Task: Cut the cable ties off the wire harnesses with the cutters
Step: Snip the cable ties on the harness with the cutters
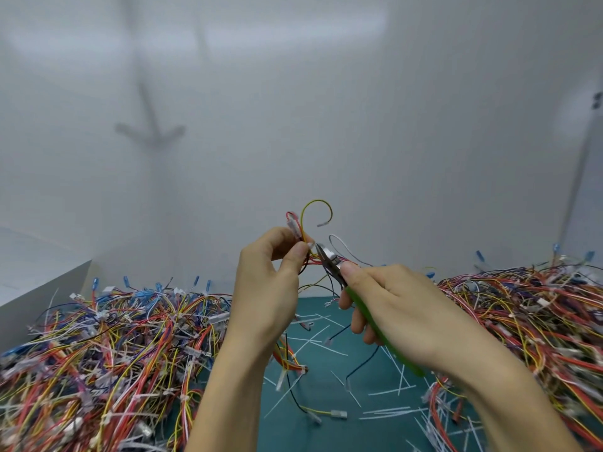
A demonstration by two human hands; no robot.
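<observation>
A tangled heap of thin coloured wires (107, 347) lies left. The left hand (270, 285) pinches a small wire bundle (306, 243) aloft; the right hand (401, 308) grips green-handled metal cutters (329, 261), tips touching it.

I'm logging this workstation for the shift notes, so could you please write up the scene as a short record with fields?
left hand: pinches a small wire harness raised above the table
right hand: grips green-handled cutters
cutter tip: at the harness, beside the left fingertips; whether the blades are closed cannot be told
left pile: tangled harnesses, white ties visible
right pile: tangled harnesses
table surface: teal mat, strewn with cut white tie pieces
loose item: wire with a connector lies on the mat
</observation>
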